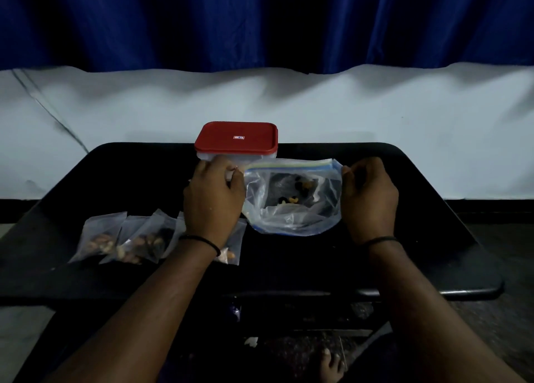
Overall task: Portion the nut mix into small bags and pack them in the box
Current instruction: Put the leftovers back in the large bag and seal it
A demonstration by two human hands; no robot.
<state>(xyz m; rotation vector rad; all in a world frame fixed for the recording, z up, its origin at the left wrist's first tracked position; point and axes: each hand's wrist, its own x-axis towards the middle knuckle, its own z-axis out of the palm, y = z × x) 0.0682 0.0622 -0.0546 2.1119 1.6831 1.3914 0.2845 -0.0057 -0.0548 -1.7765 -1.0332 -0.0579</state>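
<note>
Left hand pinching the left end of the zip bag at its seal; right hand pinching the right end, fingers curled tight on the plastic. Bag stretched between the two hands over the middle of the black table, its blue and yellow zip strip uppermost, its rounded bottom sagging toward the near edge. A few nuts visible inside, dark and pale pieces clustered low in the bag, most of the bag slack. A thin dark band around the left wrist, another around the right.

Just behind the left hand, at the table's far edge: clear box with red lid closed on top, small label at the lid's centre. Box near the bag's left end; contact between them impossible to judge.

Toward the near-left part of the table: filled small bags lying flat in an overlapping row, nuts bunched at their lower ends, the rightmost partly hidden under the left forearm.

Beyond the table: pale cloth, then blue curtain.
</note>
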